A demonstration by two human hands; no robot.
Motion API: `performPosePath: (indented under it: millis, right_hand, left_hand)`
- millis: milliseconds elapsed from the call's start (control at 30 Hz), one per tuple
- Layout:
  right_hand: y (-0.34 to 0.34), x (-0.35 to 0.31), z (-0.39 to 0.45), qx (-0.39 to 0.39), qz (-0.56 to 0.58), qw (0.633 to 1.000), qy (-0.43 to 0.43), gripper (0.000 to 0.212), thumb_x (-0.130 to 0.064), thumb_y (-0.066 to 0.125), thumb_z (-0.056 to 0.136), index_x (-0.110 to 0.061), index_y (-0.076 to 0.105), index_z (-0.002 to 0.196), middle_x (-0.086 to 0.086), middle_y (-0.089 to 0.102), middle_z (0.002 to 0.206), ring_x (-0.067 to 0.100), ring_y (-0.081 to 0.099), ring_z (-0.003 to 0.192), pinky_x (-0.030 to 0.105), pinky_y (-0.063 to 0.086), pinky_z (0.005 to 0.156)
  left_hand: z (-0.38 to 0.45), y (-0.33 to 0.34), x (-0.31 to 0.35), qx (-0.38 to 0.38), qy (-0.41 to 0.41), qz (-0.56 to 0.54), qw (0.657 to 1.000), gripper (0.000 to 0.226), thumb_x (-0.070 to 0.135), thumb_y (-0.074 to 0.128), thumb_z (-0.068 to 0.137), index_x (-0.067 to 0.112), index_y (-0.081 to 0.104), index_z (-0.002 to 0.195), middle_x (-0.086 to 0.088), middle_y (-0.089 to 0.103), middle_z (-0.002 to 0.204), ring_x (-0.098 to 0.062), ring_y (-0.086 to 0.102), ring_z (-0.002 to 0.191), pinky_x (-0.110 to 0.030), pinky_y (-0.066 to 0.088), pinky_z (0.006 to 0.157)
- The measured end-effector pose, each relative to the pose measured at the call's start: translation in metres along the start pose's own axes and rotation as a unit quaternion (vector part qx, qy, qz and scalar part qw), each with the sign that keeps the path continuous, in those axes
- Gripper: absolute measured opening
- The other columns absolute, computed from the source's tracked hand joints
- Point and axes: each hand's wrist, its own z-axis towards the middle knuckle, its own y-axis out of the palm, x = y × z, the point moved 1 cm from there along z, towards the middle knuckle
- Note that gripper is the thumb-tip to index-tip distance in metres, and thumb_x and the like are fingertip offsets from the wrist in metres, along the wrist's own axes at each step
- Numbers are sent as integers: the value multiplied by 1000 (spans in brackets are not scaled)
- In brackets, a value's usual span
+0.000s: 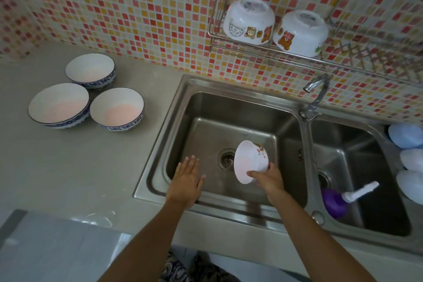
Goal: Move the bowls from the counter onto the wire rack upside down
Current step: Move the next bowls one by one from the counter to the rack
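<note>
My right hand grips a small white bowl with a cartoon print, tilted on its side above the left sink basin. To its left, my left hand hovers flat over the same basin, fingers apart, holding nothing. Three blue-rimmed bowls stand upright on the grey counter: one at the back, a larger one at the front left and one at the front right. Two white cartoon bowls sit upside down on the wire rack on the wall.
A double steel sink fills the middle, with a tap at its back rim. A purple bottle with a white pump lies in the right basin. Pale blue round items sit at the far right. Mosaic tiles cover the wall.
</note>
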Motion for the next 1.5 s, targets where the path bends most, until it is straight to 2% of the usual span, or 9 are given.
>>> performPosePath:
  millis: [367,500,767,867,1067,1167,1300,1367,1500]
  right_hand:
    - [13,-4,-6,14,-117,988,-99,90,-22,92,52,-17,48,130,5,52,129,28,54,115,46,57,88]
    - [16,-11,-17,29,-170,970,-174,89,-18,91,57,-10,44,132,6,44,128,21,50,111,28,46,87]
    - [25,2,-25,49,-408,836,-363,87,-5,82,67,-14,37,141,10,38,138,27,46,120,37,54,91]
    - [25,4,-26,56,-420,825,-374,85,0,80,66,-13,39,139,11,39,139,30,48,118,40,57,86]
    - [18,-22,-31,59,-189,938,-285,87,-6,87,62,-9,44,137,9,43,127,17,48,111,18,41,89]
    - [0,-41,-27,36,-12,983,-181,84,-19,90,58,-13,49,131,7,53,126,21,54,110,32,53,87]
    - [-35,-72,-37,-97,250,961,-71,54,-17,74,82,-24,49,129,1,52,126,28,55,113,45,61,68]
    - [-50,-85,-40,-146,304,940,-46,48,-18,68,86,-23,49,130,5,48,130,33,52,117,47,60,71]
    - [-75,-115,-54,-218,356,908,-27,32,-16,61,88,-24,55,118,12,51,130,36,56,116,51,57,82]
  left_hand:
    - [-1,-3,2,2,-11,-5,1000,65,48,14,96,12,10,150,-7,9,159,-17,2,147,-30,-6,116]
    - [-2,-3,2,9,-8,-7,1000,63,46,16,96,13,13,150,-7,12,159,-18,5,147,-29,-5,116]
    - [-1,-1,1,17,-5,-5,1000,70,50,8,91,12,13,150,-7,13,159,-18,5,147,-30,-4,117]
    - [-1,-1,1,26,-8,-9,1000,73,51,5,88,13,15,149,-7,14,158,-18,6,147,-29,-3,116]
    - [-3,-11,4,32,8,-13,999,73,52,3,88,15,5,150,-4,4,159,-12,-9,143,-27,-9,114]
    - [-3,-20,7,43,29,-24,998,73,59,1,88,18,-1,149,0,-7,158,-13,-13,143,-21,-18,114]
    - [25,-64,24,115,56,-23,992,71,56,0,90,15,3,149,-2,-6,156,-15,-11,143,-26,-6,118]
    - [47,-101,42,175,90,-18,980,69,53,6,95,11,12,149,-4,-2,155,-20,-5,144,-36,6,119]
    - [84,-177,88,263,141,-10,955,59,41,22,100,17,6,150,0,-4,157,-16,-9,145,-32,-3,115]
